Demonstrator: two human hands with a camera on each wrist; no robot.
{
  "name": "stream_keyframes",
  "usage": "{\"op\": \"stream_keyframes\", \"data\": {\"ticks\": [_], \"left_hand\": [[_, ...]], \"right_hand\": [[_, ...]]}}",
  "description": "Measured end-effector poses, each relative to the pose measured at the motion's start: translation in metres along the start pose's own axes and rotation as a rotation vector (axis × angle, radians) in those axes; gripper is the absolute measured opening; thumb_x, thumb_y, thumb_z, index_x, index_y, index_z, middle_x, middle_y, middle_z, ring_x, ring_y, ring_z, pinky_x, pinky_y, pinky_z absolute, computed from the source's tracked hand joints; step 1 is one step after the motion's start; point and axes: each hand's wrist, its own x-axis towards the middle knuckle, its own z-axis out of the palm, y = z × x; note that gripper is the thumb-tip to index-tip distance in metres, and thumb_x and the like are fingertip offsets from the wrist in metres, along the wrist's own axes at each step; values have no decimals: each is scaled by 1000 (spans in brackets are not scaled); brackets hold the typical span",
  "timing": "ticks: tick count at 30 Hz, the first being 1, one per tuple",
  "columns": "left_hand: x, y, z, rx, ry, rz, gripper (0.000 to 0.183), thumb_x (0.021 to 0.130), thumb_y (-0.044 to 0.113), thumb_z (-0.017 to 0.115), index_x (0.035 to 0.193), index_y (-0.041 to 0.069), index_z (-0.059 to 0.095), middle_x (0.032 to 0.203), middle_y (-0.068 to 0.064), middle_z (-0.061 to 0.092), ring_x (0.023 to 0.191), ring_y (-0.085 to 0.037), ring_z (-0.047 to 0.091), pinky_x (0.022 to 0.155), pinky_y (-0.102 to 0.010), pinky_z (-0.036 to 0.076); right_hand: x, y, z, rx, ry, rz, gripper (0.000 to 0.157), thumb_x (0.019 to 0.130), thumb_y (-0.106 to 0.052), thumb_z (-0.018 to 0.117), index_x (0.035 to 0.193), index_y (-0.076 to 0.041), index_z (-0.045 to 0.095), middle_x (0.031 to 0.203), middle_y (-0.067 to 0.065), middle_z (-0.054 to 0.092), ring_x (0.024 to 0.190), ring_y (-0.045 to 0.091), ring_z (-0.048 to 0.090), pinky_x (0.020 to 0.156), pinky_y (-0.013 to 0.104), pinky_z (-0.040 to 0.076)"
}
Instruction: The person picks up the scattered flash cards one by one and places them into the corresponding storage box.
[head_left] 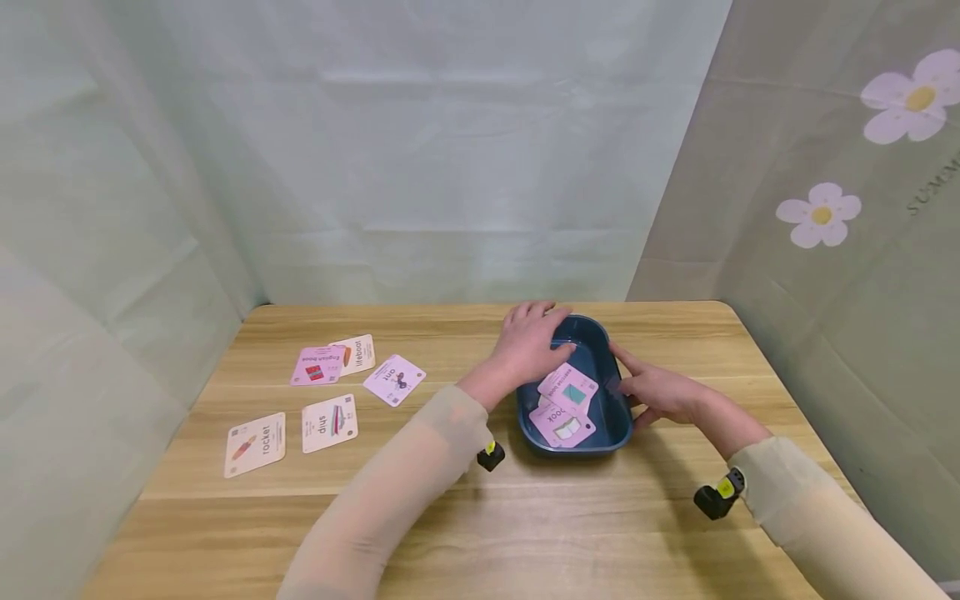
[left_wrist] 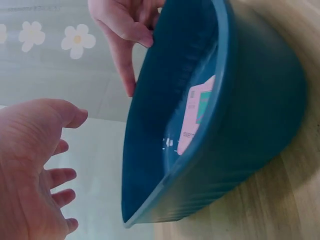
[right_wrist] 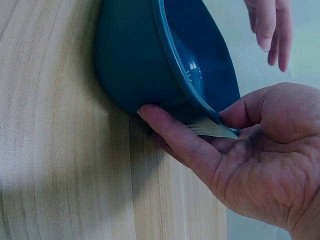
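A dark blue plastic basin stands on the wooden table, a little right of the middle. My right hand grips its right wall; in the right wrist view the thumb is at the rim and the fingers lie along the outside. Above the basin's left side hovers my left hand, its fingers loosely bent, holding nothing; the left wrist view shows it apart from the rim. Inside the basin lie a pink book card and a pink card with a green picture, overlapping, with another card partly hidden.
On the table's left lie a rocket card, a ship card, an ant card and an English book card overlapping a lifeboat card. Pale curtains hang behind and beside the table.
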Motion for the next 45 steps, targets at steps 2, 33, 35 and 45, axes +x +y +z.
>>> {"op": "stream_keyframes", "data": {"ticks": [2,33,35,45], "left_hand": [[-2,0,-3,-13,6,1,68,99,49,62,159,27,39,162,-5,36,147,-30,28,120,-51,20],[-34,-42,-42,-144,79,-13,66,100,43,62,159,22,39,164,-10,32,149,-37,23,119,-57,19],[-36,-46,-43,-157,84,-23,67,100,42,63,159,21,39,164,-11,32,149,-38,23,119,-57,18],[-48,-67,-54,-172,90,-54,67,100,39,63,159,20,38,163,-13,32,149,-39,23,119,-57,18]], "right_hand": [[0,1,0,-1,0,0,81,105,-7,40,164,-32,-10,163,33,8,130,50,49,82,49,59],[1,0,1,-1,-1,5,82,103,-5,40,164,-29,-11,165,32,1,130,51,47,83,50,59],[0,0,1,-2,-1,7,82,103,-5,39,164,-29,-11,164,32,2,129,50,48,83,50,59],[1,0,1,-4,7,16,83,103,-5,41,164,-29,-10,164,32,2,128,49,49,83,49,59]]}}
